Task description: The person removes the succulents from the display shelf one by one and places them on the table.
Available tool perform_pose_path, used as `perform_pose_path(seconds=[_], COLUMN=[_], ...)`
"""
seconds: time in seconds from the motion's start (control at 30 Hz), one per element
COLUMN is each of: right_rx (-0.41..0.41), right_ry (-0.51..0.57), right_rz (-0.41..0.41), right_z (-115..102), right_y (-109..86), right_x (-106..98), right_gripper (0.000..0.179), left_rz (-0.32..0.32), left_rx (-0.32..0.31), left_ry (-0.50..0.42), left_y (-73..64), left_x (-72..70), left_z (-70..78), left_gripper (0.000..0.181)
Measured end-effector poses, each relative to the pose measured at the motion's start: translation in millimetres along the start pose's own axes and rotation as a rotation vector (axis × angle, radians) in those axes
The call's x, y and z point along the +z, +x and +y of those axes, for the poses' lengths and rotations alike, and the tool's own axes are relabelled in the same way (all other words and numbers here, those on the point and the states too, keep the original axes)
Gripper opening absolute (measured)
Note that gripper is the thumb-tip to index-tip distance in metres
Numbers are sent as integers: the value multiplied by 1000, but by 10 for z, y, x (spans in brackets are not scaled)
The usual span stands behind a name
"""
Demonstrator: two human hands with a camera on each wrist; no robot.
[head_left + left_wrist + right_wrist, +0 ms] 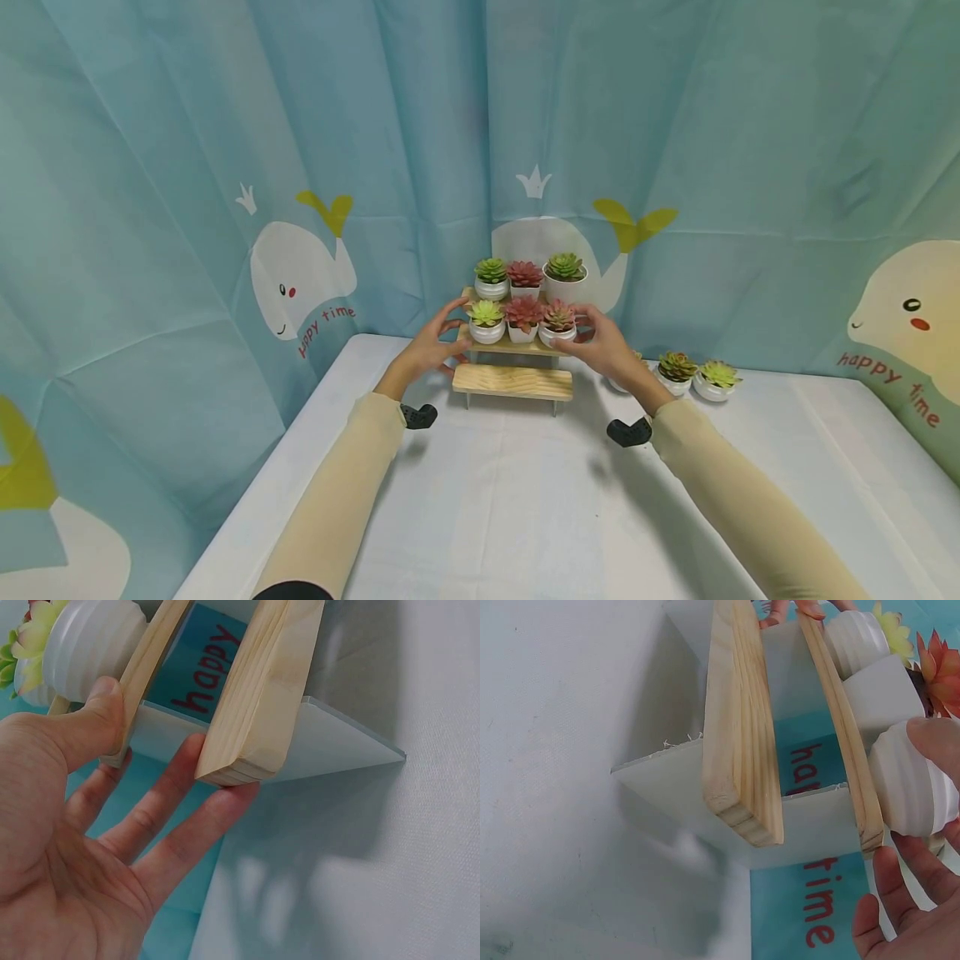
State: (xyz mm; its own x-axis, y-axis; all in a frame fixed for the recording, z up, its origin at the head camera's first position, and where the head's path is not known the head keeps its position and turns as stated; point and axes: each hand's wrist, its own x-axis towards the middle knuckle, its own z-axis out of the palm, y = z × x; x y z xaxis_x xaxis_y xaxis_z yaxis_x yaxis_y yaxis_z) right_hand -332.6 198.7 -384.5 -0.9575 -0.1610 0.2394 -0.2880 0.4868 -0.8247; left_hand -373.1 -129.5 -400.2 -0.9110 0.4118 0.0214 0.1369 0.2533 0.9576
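Observation:
A three-tier wooden stand [513, 382] with pale side supports stands at the back of the table. On its middle tier are a light green succulent [487, 315], a red succulent [523, 314] and a pinkish succulent [558, 318], all in white pots. My left hand [429, 346] is at the stand's left end; its fingers [169, 847] are spread and fairly straight, touching the wooden boards, thumb beside the light green succulent's pot. With thumb and fingers, my right hand [602, 343] holds the pinkish succulent's white pot [911, 780] at the middle tier's right end.
The top tier carries a green succulent [491, 272], a red succulent [525, 275] and a larger potted green one [566, 279]. Right of the stand, a dark-tipped succulent [677, 368] and a yellow-green succulent [717, 377] sit on the white table [525, 508]. A blue curtain [435, 150] hangs close behind.

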Motion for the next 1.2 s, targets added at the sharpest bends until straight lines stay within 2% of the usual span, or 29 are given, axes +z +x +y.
perform_pose_path(seconds=[0.43, 0.63, 1.2], right_rx=[29, 42, 20], right_ry=[-7, -9, -69], right_rz=[-7, -34, -77], right_z=[-32, -78, -114], right_y=[1, -24, -182], right_x=[-20, -48, -306], right_gripper=[68, 68, 64], left_rz=[-5, -7, -9], left_rx=[4, -5, -2], left_ry=[2, 1, -3], left_y=[-3, -6, 15], left_x=[-8, -8, -15], left_z=[7, 10, -8], left_gripper=[80, 79, 80])
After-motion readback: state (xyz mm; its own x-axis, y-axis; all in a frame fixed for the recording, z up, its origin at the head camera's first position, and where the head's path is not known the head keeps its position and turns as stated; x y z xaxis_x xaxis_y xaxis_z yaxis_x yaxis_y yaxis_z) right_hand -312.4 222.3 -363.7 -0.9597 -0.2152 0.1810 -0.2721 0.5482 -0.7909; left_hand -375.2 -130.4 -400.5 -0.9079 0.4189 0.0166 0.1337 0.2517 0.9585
